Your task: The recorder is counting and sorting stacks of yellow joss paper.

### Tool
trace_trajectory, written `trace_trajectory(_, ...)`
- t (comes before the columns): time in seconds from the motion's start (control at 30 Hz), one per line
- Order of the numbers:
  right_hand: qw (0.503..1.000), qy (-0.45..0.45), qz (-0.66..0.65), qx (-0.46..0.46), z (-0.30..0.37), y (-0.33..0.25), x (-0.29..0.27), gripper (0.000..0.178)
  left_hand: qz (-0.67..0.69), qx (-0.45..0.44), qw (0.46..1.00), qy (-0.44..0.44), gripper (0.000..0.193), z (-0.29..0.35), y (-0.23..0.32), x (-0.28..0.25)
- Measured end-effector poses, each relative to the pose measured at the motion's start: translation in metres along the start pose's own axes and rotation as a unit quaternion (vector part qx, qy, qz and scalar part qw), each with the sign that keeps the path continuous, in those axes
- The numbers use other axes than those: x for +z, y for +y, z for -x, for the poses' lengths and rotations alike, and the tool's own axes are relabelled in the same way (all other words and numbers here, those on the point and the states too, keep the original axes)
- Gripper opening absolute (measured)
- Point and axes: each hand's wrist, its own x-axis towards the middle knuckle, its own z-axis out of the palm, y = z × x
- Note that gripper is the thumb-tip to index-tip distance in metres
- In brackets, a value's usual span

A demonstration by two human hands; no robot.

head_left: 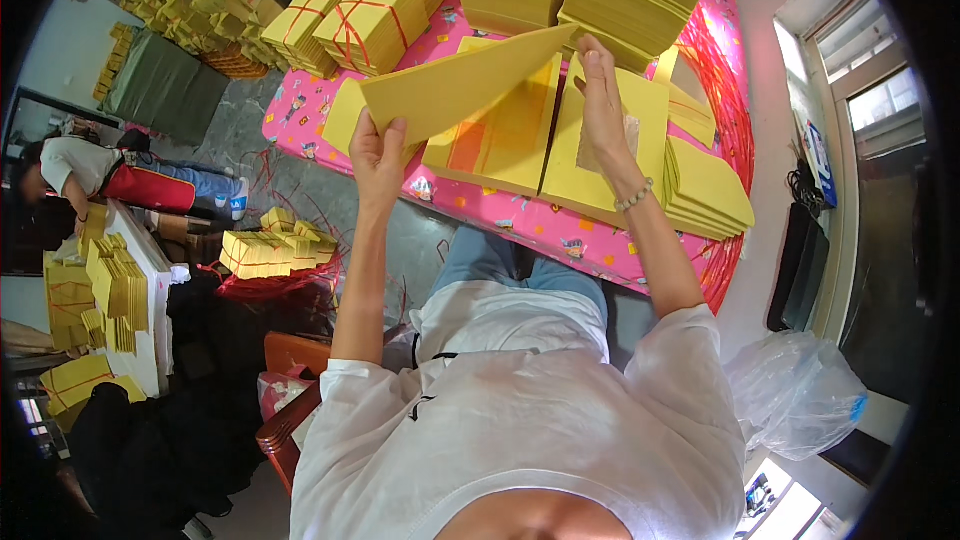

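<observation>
Two hands, left hand (377, 155) and right hand (602, 90), fingers pinched shut on thin yellow paper sheaf (455, 92), held level

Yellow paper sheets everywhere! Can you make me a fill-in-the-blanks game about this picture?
1. Both hands, the left hand and the right hand, hold up a bunch of thin ____ paper sheets.
2. The flowery table cover is ____.
3. The tied square paper bundles are bound with ____ string.

Missing words: yellow; pink; red

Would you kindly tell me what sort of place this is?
Probably a small paper-goods workshop: tied yellow paper bundles, loose stacks on a pink-covered table, and another person at a nearby table.
</observation>
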Motion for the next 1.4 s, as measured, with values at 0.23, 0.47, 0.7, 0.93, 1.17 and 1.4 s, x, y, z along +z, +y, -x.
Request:
trace_trajectory(0.23,0.978,-0.161,-0.115,0.06,-0.013,0.018,0.012,0.067,0.011,-0.051,0.999,0.003,0.024,0.014,-0.025,-0.016)
trace_trajectory(0.47,0.974,-0.165,-0.151,0.046,-0.013,0.006,0.015,0.07,0.008,-0.04,0.999,0.011,0.028,0.016,-0.031,-0.017)
trace_trajectory(0.7,0.981,-0.126,-0.14,0.046,-0.017,0.01,0.015,0.07,0.053,-0.073,0.996,0.005,0.032,0.013,-0.027,-0.01)
trace_trajectory(0.93,0.922,-0.177,-0.321,0.126,-0.005,-0.013,0.031,0.065,0.077,-0.157,0.969,-0.177,0.037,0.01,0.0,0.023)
trace_trajectory(1.17,0.833,-0.237,-0.442,0.234,0.017,-0.021,0.047,0.055,0.128,-0.161,0.958,-0.2,0.037,0.016,-0.007,0.061)
trace_trajectory(1.4,0.89,-0.241,-0.342,0.179,0.019,-0.021,0.037,0.056,0.077,-0.149,0.96,-0.223,0.024,0.01,-0.011,0.058)
